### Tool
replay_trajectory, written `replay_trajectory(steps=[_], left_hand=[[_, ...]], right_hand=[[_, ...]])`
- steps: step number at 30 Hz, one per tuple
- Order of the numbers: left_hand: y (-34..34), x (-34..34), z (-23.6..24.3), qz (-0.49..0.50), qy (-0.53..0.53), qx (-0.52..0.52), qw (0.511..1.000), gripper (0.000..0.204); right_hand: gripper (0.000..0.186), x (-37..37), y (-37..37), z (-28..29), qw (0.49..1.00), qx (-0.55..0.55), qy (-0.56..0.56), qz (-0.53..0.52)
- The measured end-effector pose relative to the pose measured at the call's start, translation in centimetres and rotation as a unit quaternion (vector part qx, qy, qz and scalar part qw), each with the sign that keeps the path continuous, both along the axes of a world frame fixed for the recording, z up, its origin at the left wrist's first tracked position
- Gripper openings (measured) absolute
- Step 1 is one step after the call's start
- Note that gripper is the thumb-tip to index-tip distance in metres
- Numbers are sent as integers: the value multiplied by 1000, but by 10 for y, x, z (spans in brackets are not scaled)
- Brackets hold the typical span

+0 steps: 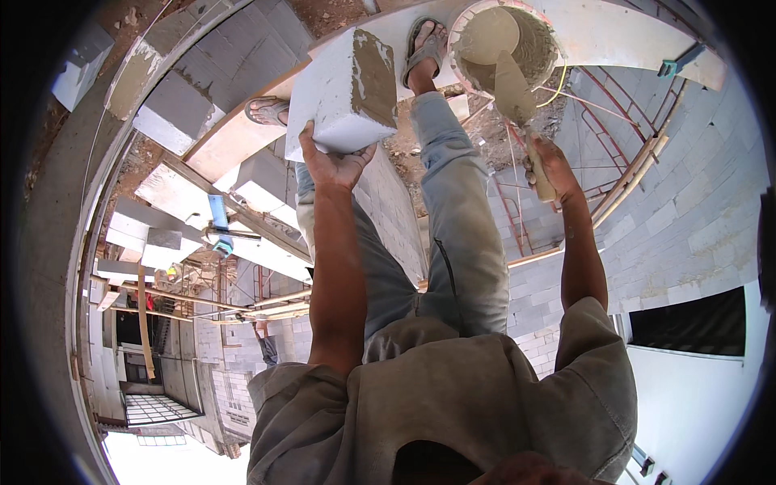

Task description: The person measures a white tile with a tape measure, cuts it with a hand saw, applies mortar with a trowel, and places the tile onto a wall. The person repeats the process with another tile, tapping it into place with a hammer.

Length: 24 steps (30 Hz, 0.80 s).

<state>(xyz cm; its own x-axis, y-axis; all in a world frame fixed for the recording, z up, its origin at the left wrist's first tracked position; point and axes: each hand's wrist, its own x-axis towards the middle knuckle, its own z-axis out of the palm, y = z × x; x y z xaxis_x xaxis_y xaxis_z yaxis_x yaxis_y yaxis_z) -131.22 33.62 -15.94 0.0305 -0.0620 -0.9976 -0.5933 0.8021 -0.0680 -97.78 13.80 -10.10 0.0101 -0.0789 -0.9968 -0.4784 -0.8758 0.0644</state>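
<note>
My left hand [335, 162] grips the near lower edge of a pale lightweight concrete block [327, 101], thumb on one side and fingers curled under it. Wet grey-brown mortar [373, 77] coats the block's right-hand face. In my right hand [553, 167] is the handle of a trowel [512, 87], its blade pointing away from me and smeared with mortar. The blade's tip overlaps the near side of a round bucket [552, 32] that holds mortar; whether it touches the mortar I cannot tell. A yellow cord hangs at the bucket's right side.
My sandalled feet stand on planks [226, 145] high on scaffolding. At the left, more blocks [174, 113] and a mortar-topped wall edge [136, 77] stand close by. A hammer [230, 234] lies on a board. Red metal frames [606, 121] rise at the right, with a drop below.
</note>
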Motion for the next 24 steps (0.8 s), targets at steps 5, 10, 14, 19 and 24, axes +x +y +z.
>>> replay_trajectory(steps=[5,10,14,19,24], left_hand=[[13,7,-15,-23,57,-12,998,86],[9,0,-10,148,23,91,985,70],[-12,19,-6,181,48,218,958,62],[-28,10,-5,254,4,143,957,59],[-28,5,5,180,75,181,964,70]], right_hand=[[80,3,-3,-93,813,-73,-319,482],[102,-181,134,-42,924,178,-133,312],[104,-282,185,-45,887,292,-317,166],[65,-285,198,-48,969,116,-195,-103],[63,-285,190,-53,952,171,-128,-220]])
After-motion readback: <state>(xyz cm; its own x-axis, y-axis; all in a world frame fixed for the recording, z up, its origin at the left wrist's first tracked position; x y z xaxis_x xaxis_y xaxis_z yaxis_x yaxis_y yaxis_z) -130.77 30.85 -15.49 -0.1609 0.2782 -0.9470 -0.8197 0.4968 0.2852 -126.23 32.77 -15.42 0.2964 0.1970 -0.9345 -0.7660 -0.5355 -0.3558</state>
